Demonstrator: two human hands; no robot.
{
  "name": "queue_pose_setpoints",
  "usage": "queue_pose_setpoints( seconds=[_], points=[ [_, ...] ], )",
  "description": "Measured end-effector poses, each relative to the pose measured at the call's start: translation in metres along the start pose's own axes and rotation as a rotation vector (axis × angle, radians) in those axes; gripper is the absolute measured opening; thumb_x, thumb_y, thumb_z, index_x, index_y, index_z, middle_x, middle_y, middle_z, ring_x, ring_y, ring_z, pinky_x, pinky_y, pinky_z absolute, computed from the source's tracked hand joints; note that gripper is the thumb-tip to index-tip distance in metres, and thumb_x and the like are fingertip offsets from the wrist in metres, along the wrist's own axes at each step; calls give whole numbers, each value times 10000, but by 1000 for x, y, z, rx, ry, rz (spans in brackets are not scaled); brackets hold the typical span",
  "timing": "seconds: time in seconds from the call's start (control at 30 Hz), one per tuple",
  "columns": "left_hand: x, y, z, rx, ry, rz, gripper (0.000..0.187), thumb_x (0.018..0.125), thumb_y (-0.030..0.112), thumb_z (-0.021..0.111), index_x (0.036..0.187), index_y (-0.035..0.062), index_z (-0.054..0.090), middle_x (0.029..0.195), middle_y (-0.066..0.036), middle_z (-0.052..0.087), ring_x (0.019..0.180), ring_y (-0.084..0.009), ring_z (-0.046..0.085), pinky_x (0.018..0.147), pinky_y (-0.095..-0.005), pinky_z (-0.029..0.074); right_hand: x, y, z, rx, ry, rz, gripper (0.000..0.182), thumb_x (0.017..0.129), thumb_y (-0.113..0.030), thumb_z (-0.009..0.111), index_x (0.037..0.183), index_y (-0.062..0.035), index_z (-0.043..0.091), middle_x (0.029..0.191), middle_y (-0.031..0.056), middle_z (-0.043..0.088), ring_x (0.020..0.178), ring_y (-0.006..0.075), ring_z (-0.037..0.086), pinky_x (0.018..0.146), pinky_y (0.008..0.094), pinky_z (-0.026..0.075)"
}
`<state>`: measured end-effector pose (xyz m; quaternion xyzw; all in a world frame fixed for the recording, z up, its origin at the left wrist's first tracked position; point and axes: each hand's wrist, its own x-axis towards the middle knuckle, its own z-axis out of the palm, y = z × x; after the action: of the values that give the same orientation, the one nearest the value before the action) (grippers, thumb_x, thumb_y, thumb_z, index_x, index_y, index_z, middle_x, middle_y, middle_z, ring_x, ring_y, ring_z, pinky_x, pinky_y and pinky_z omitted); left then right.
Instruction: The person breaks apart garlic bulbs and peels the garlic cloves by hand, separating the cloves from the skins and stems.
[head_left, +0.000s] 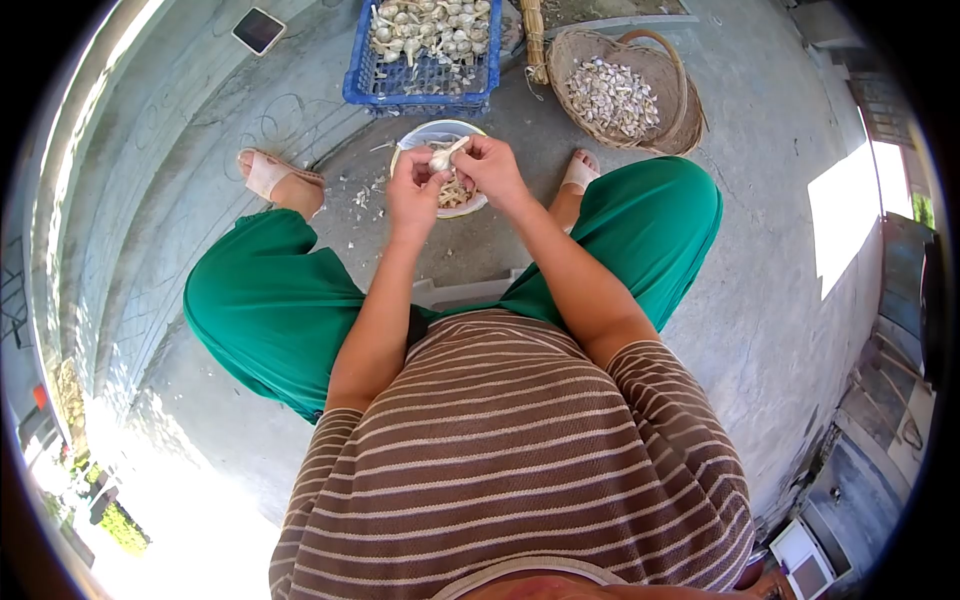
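Between my hands is a whitish garlic bulb (443, 158) with a stem pointing up and to the right. My left hand (412, 190) has its fingers closed on the bulb's left side. My right hand (492, 168) pinches it from the right, near the stem. Both hands are over a pale round bucket (436, 128), whose rim shows around them. Inside it lie tan garlic stalks and husks (455, 194), partly hidden by my hands and wrists.
Ahead, a blue plastic crate (425, 100) holds many garlic bulbs. A wicker basket (690, 115) with loose cloves stands to its right, beside a straw broom (533, 40). Husk scraps (366, 195) litter the floor left of the bucket. A phone-like tablet (259, 31) lies at far left.
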<state>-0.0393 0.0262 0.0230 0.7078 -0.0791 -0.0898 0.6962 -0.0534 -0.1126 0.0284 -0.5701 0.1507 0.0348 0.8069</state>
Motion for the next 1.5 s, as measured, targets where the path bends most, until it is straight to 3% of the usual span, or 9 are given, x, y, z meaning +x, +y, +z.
queue_pose_setpoints(
  seconds=[0.17,0.33,0.67,0.93,1.07,1.13,1.2,1.3,1.5],
  points=[
    [-3,-1,1,17,19,54,291,783,-65,625,1009,29,466,934,-63,592,830,-112,579,730,-247,482,-1,3,0,49,60,33,82,797,-35,596,717,-26,577,588,9,546,456,48,464,396,190,355],
    [0,9,-4,-204,2,-117,209,805,-23,616,984,14,515,838,-58,608,721,-101,564,652,-239,476,-2,-3,-3,123,18,67,66,792,-17,603,728,-5,586,608,19,563,470,60,494,395,197,377],
    [2,4,-11,-324,-66,-240,205,892,46,531,1091,-1,525,911,-59,589,749,-113,556,696,-256,481,-3,-2,-3,58,-54,-45,57,811,-49,607,763,-20,616,635,12,573,489,49,504,419,183,399],
    [5,5,-18,-702,-181,-517,232,938,186,491,1081,7,527,882,-70,586,710,-145,556,669,-276,491,-1,-4,-4,147,-71,-22,13,816,-30,607,818,-18,607,639,-1,563,491,45,490,425,181,390],
    [4,7,-16,-709,-180,-488,253,959,211,443,1120,29,514,909,-58,568,751,-146,552,690,-302,491,-2,-8,-3,67,-131,-37,62,818,-52,639,848,-21,595,668,-15,555,504,36,467,440,174,380],
    [3,7,-14,-663,-121,-478,230,950,197,468,1116,44,511,899,-48,564,760,-139,554,689,-300,493,2,1,-6,-2,-166,-65,78,818,-62,650,855,-22,594,679,-18,556,512,34,465,448,173,380],
    [3,6,-9,-577,-93,-444,231,941,184,487,1118,39,517,902,-47,569,763,-136,555,693,-299,495,6,8,-5,-116,-29,-159,79,817,-71,657,856,-31,601,680,-21,562,541,33,484,472,178,397],
    [6,1,-12,-504,-77,-427,219,923,150,520,1106,29,532,904,-46,579,755,-129,552,687,-286,493,8,13,-6,-71,-100,-160,69,823,-72,651,856,-34,604,684,-24,568,562,35,499,490,185,410],
    [6,-5,-20,-583,-96,-530,208,919,128,524,1091,15,549,909,-49,585,748,-129,550,683,-273,495,11,11,-8,-99,-120,-24,78,863,-107,606,837,-33,605,679,-9,572,571,51,518,514,195,437]
  ],
)
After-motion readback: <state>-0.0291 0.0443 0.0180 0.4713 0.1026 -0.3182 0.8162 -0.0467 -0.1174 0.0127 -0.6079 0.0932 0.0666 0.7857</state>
